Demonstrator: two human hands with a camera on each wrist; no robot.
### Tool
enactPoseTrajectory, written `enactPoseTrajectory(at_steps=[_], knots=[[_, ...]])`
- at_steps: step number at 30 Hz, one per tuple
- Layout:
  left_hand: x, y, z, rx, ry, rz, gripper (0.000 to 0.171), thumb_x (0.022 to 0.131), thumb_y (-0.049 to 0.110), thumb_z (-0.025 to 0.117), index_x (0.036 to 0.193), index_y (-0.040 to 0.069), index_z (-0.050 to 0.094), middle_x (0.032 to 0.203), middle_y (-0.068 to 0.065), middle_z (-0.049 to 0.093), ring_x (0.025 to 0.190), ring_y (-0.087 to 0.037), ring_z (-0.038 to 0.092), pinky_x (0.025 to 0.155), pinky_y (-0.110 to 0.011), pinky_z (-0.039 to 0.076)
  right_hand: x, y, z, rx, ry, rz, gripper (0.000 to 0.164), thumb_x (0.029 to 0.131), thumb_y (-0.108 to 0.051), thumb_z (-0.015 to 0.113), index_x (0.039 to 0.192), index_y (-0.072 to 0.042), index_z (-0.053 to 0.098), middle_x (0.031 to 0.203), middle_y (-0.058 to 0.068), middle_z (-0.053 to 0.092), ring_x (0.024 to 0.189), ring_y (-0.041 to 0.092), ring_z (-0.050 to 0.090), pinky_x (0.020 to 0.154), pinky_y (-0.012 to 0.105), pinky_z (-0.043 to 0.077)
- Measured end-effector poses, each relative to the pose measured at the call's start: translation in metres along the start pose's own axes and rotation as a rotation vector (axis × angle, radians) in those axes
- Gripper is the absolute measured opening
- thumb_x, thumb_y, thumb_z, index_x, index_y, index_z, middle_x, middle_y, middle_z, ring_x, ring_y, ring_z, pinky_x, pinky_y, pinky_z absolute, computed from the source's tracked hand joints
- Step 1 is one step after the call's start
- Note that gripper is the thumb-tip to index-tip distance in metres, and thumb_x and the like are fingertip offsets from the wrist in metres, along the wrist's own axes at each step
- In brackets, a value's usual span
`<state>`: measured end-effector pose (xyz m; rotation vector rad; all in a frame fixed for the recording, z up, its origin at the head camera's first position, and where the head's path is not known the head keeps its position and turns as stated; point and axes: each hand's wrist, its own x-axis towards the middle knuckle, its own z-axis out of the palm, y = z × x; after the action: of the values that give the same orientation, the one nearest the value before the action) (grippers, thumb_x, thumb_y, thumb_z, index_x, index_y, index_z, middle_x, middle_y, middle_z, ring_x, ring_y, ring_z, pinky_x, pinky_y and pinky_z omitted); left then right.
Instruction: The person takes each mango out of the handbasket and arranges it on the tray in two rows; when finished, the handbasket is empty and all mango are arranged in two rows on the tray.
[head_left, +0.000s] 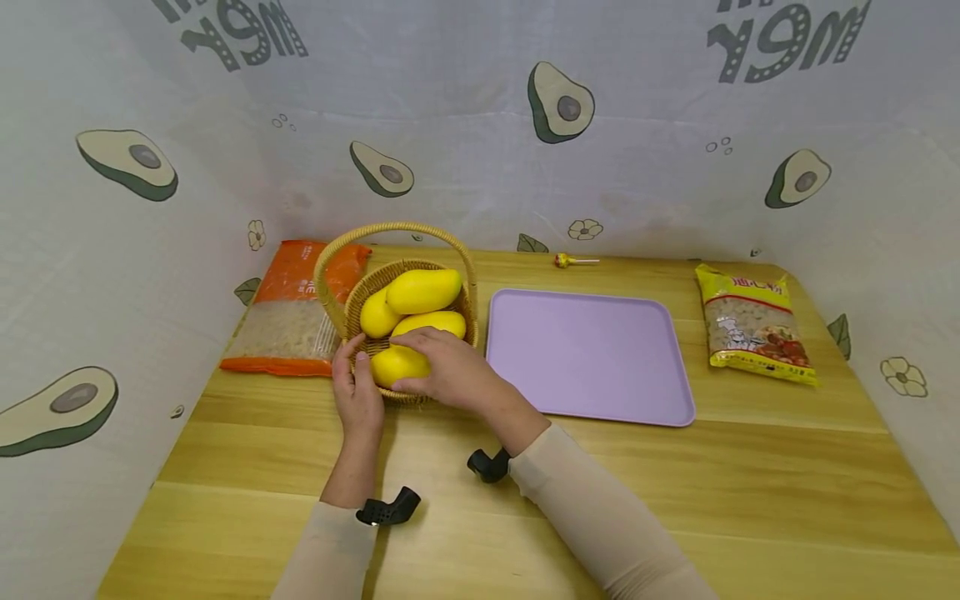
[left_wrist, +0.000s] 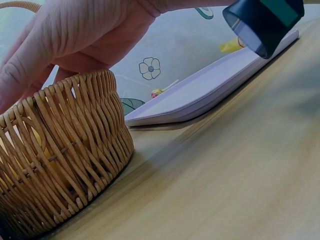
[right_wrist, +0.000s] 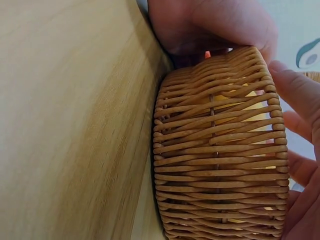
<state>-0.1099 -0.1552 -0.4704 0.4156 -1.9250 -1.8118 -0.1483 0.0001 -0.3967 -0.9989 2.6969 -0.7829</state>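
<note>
A wicker basket (left_wrist: pixel 85 145) with a tall arched handle (head_left: pixel 393 227) stands on the wooden table, holding several yellow mangoes (head_left: pixel 424 292). My left hand (head_left: pixel 358 400) grips the basket's front left rim, thumb and fingers on either side. My right hand (head_left: pixel 453 371) reaches over the front rim and holds the nearest mango (head_left: pixel 397 367), which lies inside the basket. Part of that mango is hidden by the right hand. In the right wrist view the right fingers (right_wrist: pixel 300 95) sit above the rim, and yellow shows through the weave.
A lilac tray (head_left: pixel 588 354) lies right of the basket. Behind the basket on the left lies an orange-and-clear bag (head_left: pixel 281 321). A yellow lollipop (head_left: pixel 562 261) is at the back, and a yellow bag (head_left: pixel 753 325) on the right. Avocado-print cloth (head_left: pixel 480 150) encloses the table.
</note>
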Motion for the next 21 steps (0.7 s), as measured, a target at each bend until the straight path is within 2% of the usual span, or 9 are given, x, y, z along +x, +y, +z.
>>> enactPoseTrajectory(at_steps=[13, 21], knots=[[-0.0004, 0.0001, 0.0007, 0.004, -0.009, -0.010, 0.035, 0.107, 0.016, 0.043, 0.137, 0.006, 0.058, 0.153, -0.012, 0.045, 0.149, -0.026, 0.032, 0.119, -0.053, 0.029, 0.0063, 0.0003, 0.0040, -0.096, -0.046, 0.021, 0.060, 0.093, -0.039, 0.074, 0.145, -0.017, 0.058, 0.145, 0.002, 0.062, 0.136, 0.023, 0.056, 0.115, 0.039, 0.042], [-0.0003, -0.0005, 0.0006, 0.003, 0.002, 0.004, 0.034, 0.107, 0.014, 0.044, 0.136, 0.005, 0.059, 0.150, -0.014, 0.048, 0.148, -0.027, 0.034, 0.119, -0.052, 0.029, 0.0076, -0.0014, 0.0058, -0.103, -0.053, 0.044, 0.058, 0.093, -0.037, 0.074, 0.146, -0.018, 0.058, 0.145, 0.002, 0.062, 0.136, 0.023, 0.055, 0.114, 0.039, 0.043]])
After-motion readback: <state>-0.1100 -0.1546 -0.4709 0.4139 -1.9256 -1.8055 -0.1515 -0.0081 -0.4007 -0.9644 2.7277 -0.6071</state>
